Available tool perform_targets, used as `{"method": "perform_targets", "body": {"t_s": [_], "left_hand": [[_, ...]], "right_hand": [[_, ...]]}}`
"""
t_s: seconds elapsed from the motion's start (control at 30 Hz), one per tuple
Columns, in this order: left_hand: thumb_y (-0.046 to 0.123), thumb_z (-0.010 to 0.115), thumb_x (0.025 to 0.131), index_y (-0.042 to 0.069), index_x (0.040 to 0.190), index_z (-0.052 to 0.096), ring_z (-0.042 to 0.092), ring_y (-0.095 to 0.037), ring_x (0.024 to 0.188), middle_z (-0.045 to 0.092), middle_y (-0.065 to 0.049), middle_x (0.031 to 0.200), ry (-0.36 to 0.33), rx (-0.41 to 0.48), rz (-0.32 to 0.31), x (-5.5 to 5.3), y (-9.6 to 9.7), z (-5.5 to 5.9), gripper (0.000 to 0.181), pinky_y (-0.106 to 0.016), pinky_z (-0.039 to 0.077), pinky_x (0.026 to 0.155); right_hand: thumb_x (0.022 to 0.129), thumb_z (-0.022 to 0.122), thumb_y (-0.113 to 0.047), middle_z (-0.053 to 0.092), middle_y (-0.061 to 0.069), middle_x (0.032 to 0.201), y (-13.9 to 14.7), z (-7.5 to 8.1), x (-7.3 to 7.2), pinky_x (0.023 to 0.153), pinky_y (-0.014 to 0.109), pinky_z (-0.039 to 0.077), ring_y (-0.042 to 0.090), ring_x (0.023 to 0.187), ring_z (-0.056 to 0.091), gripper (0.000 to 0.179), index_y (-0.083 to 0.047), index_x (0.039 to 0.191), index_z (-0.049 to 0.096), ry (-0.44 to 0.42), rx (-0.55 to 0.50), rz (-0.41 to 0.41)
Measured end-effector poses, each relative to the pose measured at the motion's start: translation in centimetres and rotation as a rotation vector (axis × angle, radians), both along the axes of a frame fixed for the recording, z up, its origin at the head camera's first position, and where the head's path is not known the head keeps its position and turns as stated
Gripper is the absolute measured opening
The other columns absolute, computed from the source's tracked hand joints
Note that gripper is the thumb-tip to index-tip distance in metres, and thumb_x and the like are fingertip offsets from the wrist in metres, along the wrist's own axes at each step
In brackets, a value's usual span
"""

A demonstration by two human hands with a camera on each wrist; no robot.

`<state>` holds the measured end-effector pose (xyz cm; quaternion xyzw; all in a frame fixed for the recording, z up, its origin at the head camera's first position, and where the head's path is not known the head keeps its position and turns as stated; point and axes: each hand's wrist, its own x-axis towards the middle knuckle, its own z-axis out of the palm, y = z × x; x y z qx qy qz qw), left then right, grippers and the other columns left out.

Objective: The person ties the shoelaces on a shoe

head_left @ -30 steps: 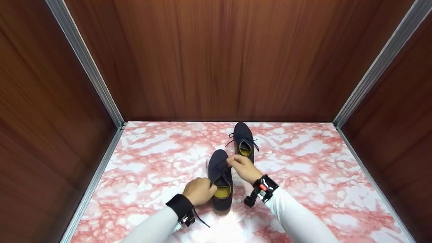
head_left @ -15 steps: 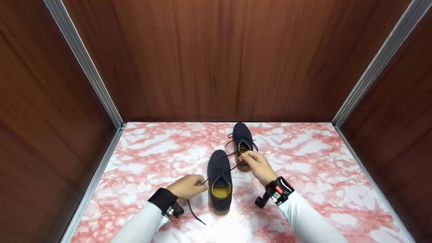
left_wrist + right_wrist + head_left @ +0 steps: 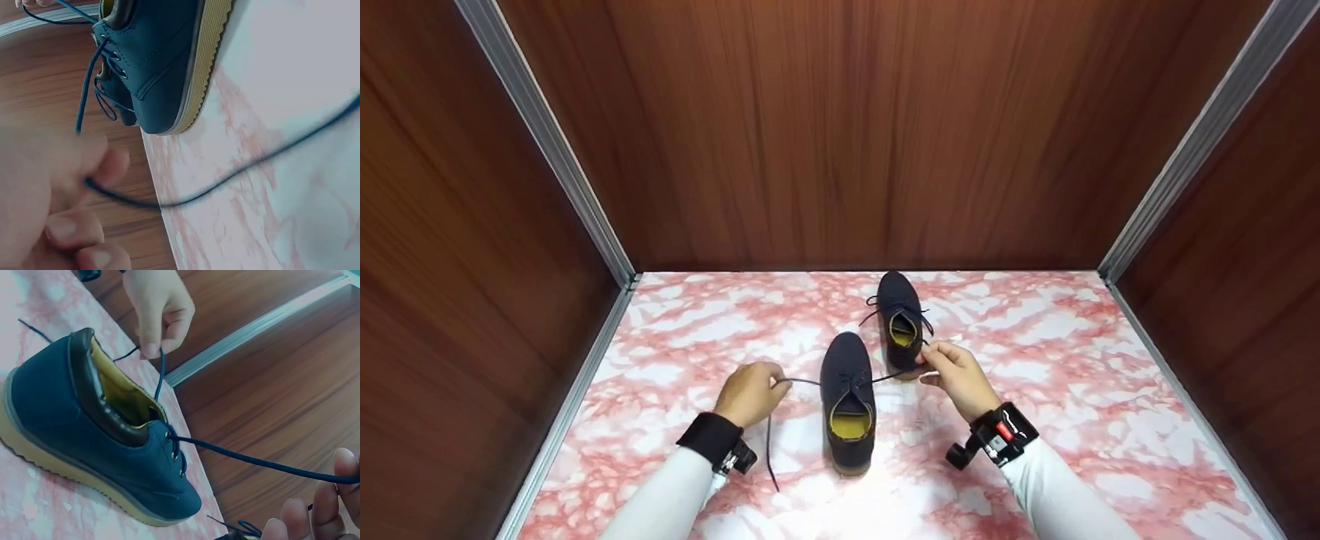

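Note:
A dark navy lace-up shoe with a yellow lining stands on the table, toe pointing away, between the two hands. To its left, the left hand pinches one shoelace, whose loose end hangs down to the tabletop. On the other side the right hand pinches the opposite shoelace between thumb and fingers. Both laces run outward from the eyelets, the right one drawn straight. In the left wrist view the lace trails from the left fingertips, and the shoe shows its tan ridged sole.
A second matching shoe, its lace tied in a bow, stands farther back and to the right, close beyond the right hand. The red-and-white marbled table is bounded by a brown wood-grain wall at the back and on both sides.
The left hand has come off the shoe and moved left with a lace. The right hand has moved right with the other lace, so the laces spread apart. Both shoes remain in place.

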<state>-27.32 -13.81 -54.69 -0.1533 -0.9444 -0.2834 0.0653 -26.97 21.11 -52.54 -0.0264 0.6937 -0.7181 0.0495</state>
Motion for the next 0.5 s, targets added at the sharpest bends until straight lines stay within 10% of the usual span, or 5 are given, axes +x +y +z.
{"method": "perform_targets", "body": {"t_s": [0.3, 0.5], "left_hand": [[0.032, 0.073, 0.093, 0.016, 0.101, 0.080, 0.068, -0.014, 0.079, 0.075, 0.000, 0.085, -0.205, 0.323, 0.173, -0.9, 0.3, 0.5, 0.019, -0.035, 0.055, 0.079], [0.037, 0.077, 0.093, 0.019, 0.087, 0.078, 0.071, -0.017, 0.078, 0.077, -0.002, 0.084, -0.092, 0.496, 0.322, -2.2, 1.4, 0.9, 0.018, -0.034, 0.054, 0.077]], "right_hand": [[0.107, 0.056, -0.014, 0.067, 0.002, 0.091, 0.4, -0.6, 0.0, 0.079, 0.030, 0.060, 0.015, 0.084, 0.065, 0.022, -0.005, 0.089, 0.064, -0.051, -0.039, -0.054], [0.109, 0.052, -0.014, 0.066, 0.005, 0.089, 0.5, -0.3, -0.5, 0.077, 0.032, 0.059, 0.018, 0.082, 0.065, 0.025, 0.001, 0.094, 0.065, -0.057, -0.089, -0.099]]}}
